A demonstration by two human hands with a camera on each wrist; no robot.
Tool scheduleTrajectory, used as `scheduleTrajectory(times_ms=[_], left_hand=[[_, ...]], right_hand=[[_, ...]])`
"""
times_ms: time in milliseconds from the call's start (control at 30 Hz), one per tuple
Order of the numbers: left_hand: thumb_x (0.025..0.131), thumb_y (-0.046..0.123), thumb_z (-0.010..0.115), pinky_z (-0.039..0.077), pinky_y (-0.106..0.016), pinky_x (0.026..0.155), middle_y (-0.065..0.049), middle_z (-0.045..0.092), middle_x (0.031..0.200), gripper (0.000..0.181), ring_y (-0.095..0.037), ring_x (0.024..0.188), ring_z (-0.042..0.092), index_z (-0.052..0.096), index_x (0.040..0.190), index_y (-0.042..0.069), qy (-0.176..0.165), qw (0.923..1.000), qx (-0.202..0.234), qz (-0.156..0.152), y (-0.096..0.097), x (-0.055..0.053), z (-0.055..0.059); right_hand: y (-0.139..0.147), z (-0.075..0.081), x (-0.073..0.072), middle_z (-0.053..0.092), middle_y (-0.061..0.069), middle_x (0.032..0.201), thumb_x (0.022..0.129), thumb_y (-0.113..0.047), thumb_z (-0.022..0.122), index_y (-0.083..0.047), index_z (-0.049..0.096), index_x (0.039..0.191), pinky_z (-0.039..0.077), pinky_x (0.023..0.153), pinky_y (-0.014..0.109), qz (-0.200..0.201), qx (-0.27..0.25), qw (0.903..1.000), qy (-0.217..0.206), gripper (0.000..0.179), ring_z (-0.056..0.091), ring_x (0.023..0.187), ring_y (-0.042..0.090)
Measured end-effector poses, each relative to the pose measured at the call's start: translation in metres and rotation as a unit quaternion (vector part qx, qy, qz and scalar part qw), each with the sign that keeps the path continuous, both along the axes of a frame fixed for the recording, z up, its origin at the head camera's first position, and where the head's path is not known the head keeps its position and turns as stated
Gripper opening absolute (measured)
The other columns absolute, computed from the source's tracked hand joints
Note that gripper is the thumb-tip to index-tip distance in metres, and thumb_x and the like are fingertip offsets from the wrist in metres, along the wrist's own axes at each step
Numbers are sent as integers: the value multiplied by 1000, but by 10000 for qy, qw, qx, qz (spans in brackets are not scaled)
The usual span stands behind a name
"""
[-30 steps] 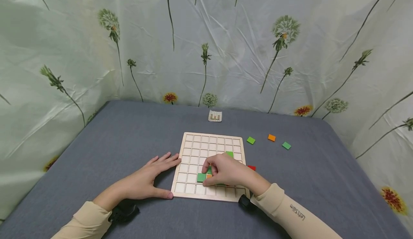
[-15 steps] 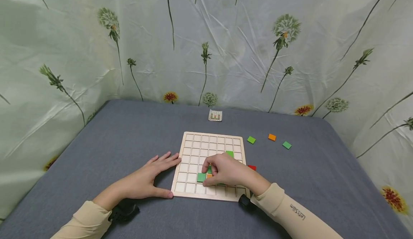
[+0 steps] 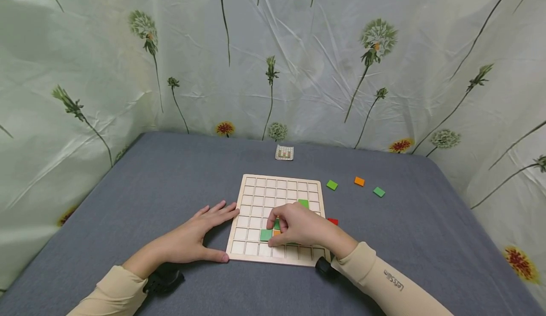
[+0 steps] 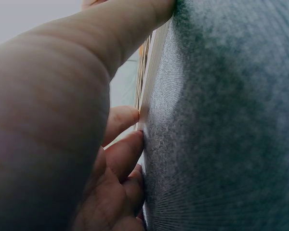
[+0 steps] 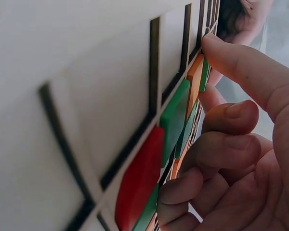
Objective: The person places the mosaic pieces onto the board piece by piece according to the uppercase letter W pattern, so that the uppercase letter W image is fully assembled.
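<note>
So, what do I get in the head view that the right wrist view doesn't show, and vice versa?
Only the head view shows the small printed card beyond the board, plus a light-green tile, an orange tile and a darker green tile lying on the table to its right.

Only the right wrist view shows the palm side of the right hand and, clearly, a red tile on the board's grid.

Both share the board, the right hand and part of the left hand.
</note>
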State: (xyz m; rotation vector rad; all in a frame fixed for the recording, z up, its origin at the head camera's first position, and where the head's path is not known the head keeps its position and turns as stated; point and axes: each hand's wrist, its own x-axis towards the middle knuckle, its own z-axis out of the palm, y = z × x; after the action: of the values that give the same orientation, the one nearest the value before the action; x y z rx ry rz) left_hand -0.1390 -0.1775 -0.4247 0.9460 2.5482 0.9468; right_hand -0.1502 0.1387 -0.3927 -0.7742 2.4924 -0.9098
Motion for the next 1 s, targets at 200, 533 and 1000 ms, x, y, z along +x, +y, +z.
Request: scheduleTrajectory(times_ms=[200, 533, 1000], left_hand=[[86, 59, 86, 10, -74, 128, -5, 33, 177, 100, -44, 166, 20, 41, 168, 23, -19, 10000, -10, 17, 0, 0, 0], [86, 59, 86, 11, -74, 128, -6, 34, 177, 100, -45, 166, 21, 41, 167, 22, 23, 10000, 7, -9, 0, 0, 0], [85, 59, 86, 10, -74, 128, -5, 33, 177, 101, -44, 166, 20, 40, 168, 23, 7, 10000, -11, -10, -1, -1, -1]], right_hand=[[0, 0, -1, 50, -9, 58, 86, -22, 91, -18, 73, 95, 40, 55, 21, -20, 29, 10000, -15, 20, 45, 52, 4], [0, 1, -1, 50, -9, 59, 87, -23, 91, -18, 73, 97, 42, 55, 22, -2, 83, 9999, -60, 20, 46, 52, 6], [25, 9, -6, 50, -9, 62, 89, -20, 87, -14, 74, 100, 39, 56, 21, -179, -141, 9996, -186, 19, 44, 55, 6]])
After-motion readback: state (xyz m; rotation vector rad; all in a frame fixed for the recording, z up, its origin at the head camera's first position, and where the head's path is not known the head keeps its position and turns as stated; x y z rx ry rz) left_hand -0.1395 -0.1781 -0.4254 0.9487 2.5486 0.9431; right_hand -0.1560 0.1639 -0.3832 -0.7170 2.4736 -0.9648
